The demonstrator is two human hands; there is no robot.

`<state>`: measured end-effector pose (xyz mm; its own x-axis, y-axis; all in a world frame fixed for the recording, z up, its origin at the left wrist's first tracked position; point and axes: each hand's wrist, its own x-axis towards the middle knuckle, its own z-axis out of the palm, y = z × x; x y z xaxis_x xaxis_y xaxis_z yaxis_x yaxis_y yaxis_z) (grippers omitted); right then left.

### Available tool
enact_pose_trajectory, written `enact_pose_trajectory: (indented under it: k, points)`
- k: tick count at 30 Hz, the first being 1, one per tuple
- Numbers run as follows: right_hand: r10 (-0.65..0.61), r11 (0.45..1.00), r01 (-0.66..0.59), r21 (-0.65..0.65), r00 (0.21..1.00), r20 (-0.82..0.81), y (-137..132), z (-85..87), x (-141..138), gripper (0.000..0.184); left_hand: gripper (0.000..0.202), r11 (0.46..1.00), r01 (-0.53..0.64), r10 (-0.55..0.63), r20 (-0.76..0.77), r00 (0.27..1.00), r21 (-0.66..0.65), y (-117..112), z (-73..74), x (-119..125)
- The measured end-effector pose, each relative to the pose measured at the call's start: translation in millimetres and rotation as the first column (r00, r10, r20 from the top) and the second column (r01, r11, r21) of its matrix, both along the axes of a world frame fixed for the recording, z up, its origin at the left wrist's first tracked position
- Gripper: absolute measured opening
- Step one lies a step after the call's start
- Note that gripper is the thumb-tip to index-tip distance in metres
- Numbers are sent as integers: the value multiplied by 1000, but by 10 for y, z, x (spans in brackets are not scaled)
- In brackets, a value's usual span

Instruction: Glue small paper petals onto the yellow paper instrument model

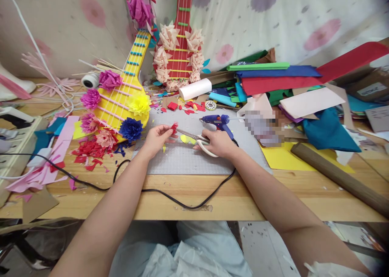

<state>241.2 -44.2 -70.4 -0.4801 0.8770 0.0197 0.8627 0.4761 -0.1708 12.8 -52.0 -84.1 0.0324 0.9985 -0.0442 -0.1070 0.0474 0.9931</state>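
Between the fingertips of my left hand (pixel 159 138) is a small piece of red paper (pixel 174 127). My right hand (pixel 219 142) grips a pair of scissors (pixel 204 148) with pale handles, their blades pointing left at the red paper. Both hands are over a grey cutting mat (pixel 182 163). Some yellow paper scraps (pixel 187 139) lie on the mat below the blades. Just behind my right hand rests a blue glue gun (pixel 217 120), its nozzle toward the left.
Left of the mat leans a yellow paper-flowered model instrument (pixel 138 76); a red one (pixel 179 58) stands behind. Red scraps (pixel 91 151) lie at left. Folded coloured paper (pixel 279 84) is piled at right, near a brown roll (pixel 337 175). A black cable (pixel 188 207) crosses the front.
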Motion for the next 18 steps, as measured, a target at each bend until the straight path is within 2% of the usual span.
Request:
enact_pose_trajectory:
  k: [18]
  points:
    - [3, 1000, -3, 5, 1000, 13, 33, -24, -4, 53, 27, 1000, 17, -17, -7, 1000, -11, 1, -12, 11]
